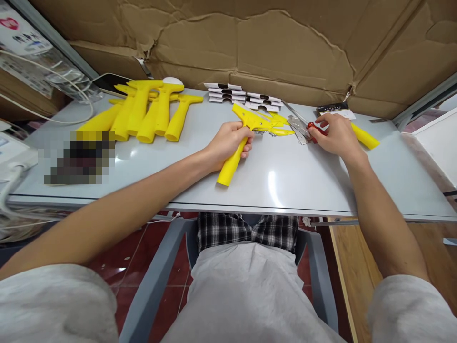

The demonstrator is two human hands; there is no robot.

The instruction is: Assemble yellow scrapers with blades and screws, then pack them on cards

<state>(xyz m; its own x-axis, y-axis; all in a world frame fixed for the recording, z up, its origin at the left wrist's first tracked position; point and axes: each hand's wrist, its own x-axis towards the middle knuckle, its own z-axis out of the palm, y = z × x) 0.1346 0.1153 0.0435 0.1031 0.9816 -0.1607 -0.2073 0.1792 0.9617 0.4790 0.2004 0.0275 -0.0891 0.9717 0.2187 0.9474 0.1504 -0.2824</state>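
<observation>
My left hand (232,143) is closed around a yellow T-shaped plastic handle (230,166), its round open end toward me and its head pointing up and left. A small screw shows on that head. In my right hand (335,133) the thumb and fingers grip the red handle of a screwdriver (316,132), whose long shaft lies toward the upper left. Flat metal plates (299,129) lie beside the screwdriver. Between the hands are loose yellow plastic pieces (280,125) and a small heap of screws (266,133), partly hidden.
Several more yellow handles (144,112) lie at the left of the table (303,186). White boxes (226,93) are stacked at the back, below a cardboard wall (200,43). A black-and-white box (335,110) and a yellow tube (366,136) lie at the right. A blurred patch covers something at left.
</observation>
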